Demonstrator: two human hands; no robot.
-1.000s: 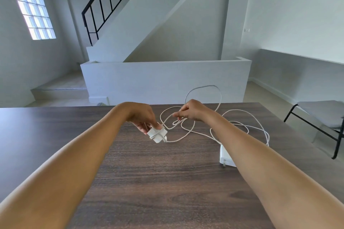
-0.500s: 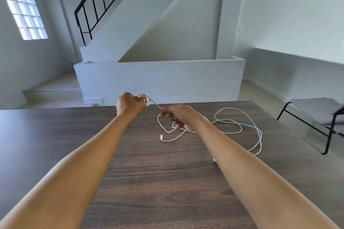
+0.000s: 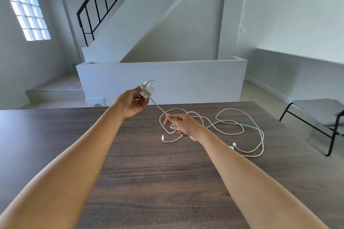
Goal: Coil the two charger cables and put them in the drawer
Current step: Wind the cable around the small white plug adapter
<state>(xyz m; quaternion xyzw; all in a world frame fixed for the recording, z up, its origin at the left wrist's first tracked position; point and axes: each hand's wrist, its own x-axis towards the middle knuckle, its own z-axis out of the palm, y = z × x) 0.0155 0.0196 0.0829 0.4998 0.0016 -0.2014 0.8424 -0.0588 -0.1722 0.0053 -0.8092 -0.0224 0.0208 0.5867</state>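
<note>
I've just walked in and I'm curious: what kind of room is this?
Probably the ground floor of a sparsely furnished home: a white staircase with a black railing, a glass-block window, and a dark wooden table where charger cables are being wound.

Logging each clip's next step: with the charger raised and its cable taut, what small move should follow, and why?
Probably carry the right hand round the small white charger block once more. The left hand holds it with few turns on it, while most of the white cable lies loose on the dark wooden table.
</note>
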